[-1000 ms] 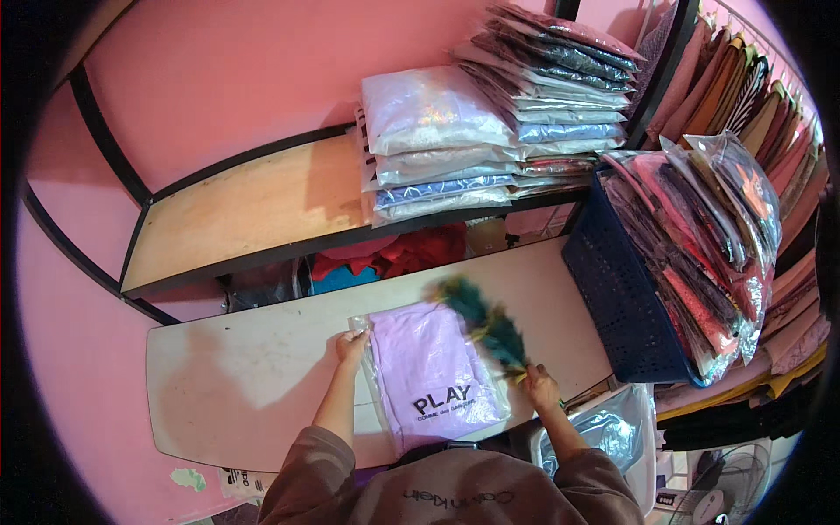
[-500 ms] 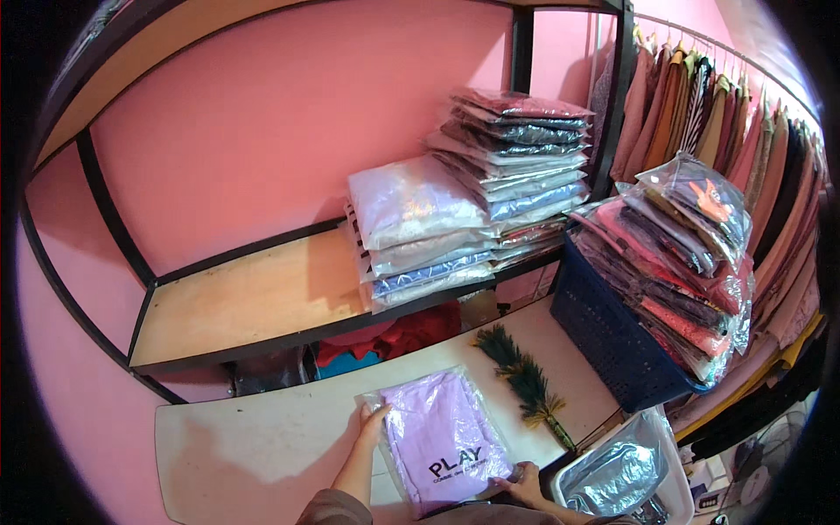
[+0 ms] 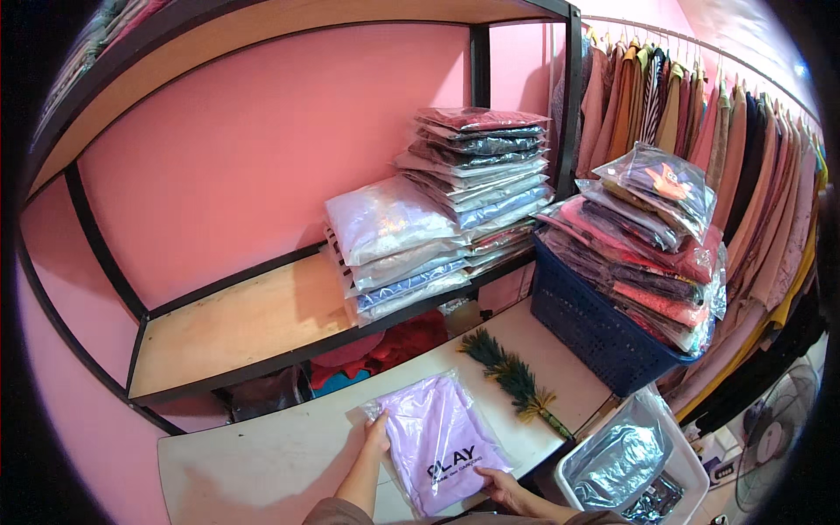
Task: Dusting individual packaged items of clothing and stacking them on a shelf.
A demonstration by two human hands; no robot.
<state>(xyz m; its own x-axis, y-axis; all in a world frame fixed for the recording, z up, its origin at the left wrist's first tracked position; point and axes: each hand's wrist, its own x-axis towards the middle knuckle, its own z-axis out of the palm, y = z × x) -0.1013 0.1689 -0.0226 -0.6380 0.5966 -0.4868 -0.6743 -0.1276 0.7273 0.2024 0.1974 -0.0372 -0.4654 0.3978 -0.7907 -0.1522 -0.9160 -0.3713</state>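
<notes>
A folded lilac garment in a clear plastic bag [image 3: 426, 420] lies at the front of the white table, its dark printed lettering toward me. My left hand [image 3: 377, 435] grips the bag's left edge, thumb on top and the other fingers largely hidden. At the lower right edge, my right hand [image 3: 502, 488] holds the bag with its thumb over the print. Just right of the bag, a dark green feathery bundle with yellowish tips [image 3: 507, 372] rests on the table [image 3: 254, 468].
Behind the table stands a black-framed shelf [image 3: 236, 319] with stacks of bagged garments [image 3: 398, 219] on its right part. A blue basket [image 3: 577, 319] heaped with bagged clothes sits at right. Nearer is a white bin [image 3: 696, 464] holding plastic bags. Clothes hang from a rail beyond, beside a fan [image 3: 774, 437].
The whole view has shifted, so shelf and basket sit further left. My right hand has spread its thumb further over the bag's lower corner. Both hands stay on the bagged garment.
</notes>
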